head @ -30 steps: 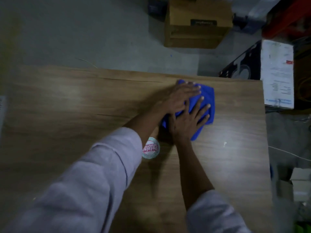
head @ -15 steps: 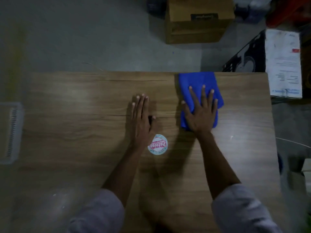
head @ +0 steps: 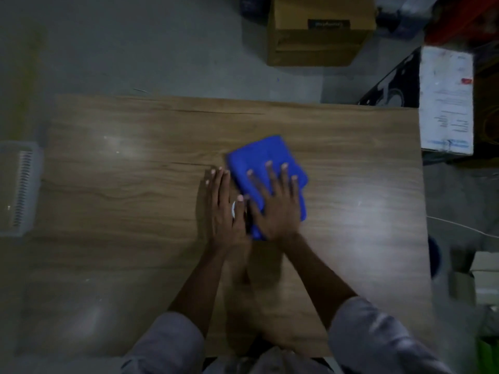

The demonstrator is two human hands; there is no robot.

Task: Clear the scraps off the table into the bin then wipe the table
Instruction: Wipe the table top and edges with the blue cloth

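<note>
While right hand [head: 275,209] presses blue cloth [head: 259,157] flat, fingers spread, left hand [head: 222,209] rests open on tabletop [head: 121,198]; overlap strokes, reach pale specks [head: 117,151], possibly crumbs.

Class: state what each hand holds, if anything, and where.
Nothing is gripped. The right hand presses flat on the near half of the blue cloth; the left hand lies on the table.

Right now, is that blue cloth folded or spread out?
Folded. The blue cloth lies as a compact, thick-edged pad with rounded corners under the right hand, whose straight fingers press it onto the table.
</note>
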